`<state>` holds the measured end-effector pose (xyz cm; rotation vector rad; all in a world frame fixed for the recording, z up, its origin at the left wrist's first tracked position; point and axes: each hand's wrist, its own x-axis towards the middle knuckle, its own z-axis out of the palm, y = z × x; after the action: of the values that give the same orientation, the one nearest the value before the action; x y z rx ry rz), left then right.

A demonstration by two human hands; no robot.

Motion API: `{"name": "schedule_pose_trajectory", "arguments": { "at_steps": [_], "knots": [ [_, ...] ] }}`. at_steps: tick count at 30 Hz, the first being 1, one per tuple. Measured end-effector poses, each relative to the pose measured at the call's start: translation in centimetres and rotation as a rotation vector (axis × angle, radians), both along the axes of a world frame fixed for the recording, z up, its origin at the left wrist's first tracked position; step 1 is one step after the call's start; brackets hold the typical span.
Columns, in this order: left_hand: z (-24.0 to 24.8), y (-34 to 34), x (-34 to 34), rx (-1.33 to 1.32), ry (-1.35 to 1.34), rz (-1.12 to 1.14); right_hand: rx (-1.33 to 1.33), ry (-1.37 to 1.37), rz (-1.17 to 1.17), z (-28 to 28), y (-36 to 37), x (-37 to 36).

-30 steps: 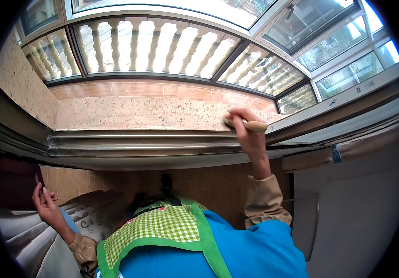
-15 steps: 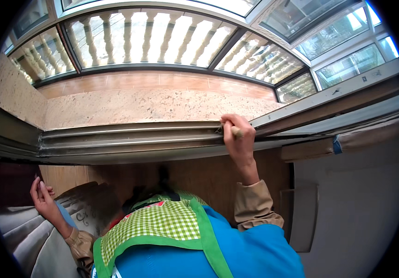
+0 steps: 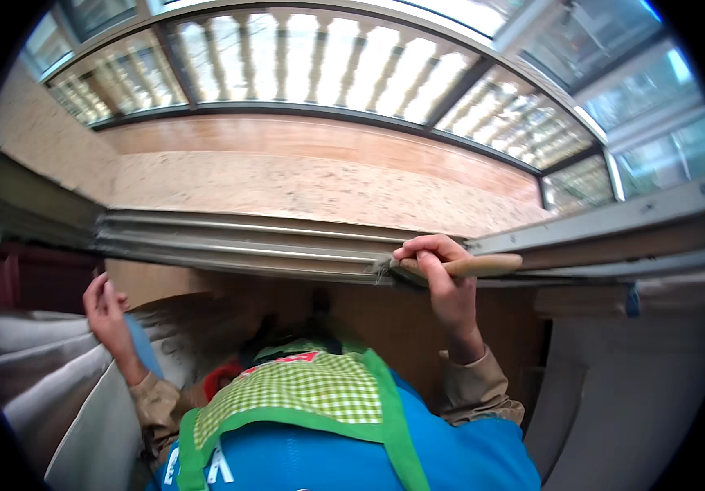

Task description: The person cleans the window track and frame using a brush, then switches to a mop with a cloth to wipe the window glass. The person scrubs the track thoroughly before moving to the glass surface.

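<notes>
A brush with a wooden handle [image 3: 490,264] is gripped in my right hand [image 3: 449,290], its handle pointing right. Its dark bristles rest at the sliding-window track [image 3: 262,247], near the track's inner edge. Metal rails run along the track from the left corner to this hand. Over on the left, my left hand [image 3: 109,317] is raised with fingers apart and loosely bent, nothing visible in it. It is beside a light curtain [image 3: 29,352] and a blue strip [image 3: 142,348], close to a dark red piece of furniture [image 3: 29,282].
A speckled stone sill [image 3: 303,182] lies beyond the track, with a tiled ledge [image 3: 303,133] and balustrade windows behind it. To the right, a window frame [image 3: 614,225] meets the track. A gathered curtain with a blue tie [image 3: 632,300] hangs below it.
The view has shifted, with the scene sliding right. My right hand has turned, so the brush handle now points right and its bristles sit at the inner rails. My left hand stays raised.
</notes>
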<state>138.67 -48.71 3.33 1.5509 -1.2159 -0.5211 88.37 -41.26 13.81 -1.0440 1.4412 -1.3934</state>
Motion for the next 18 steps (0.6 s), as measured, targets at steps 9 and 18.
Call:
{"name": "schedule_pose_trajectory", "arguments": {
  "at_steps": [9,18],
  "knots": [
    [4.0,-0.9,-5.3,-0.041,0.005,0.006,-0.357,-0.225,0.516,-2.8,-15.7,20.8],
    [2.7,1.7,0.2,-0.059,-0.128,0.143,-0.164,0.586,0.827,-4.9,-15.8,17.5]
  ]
}}
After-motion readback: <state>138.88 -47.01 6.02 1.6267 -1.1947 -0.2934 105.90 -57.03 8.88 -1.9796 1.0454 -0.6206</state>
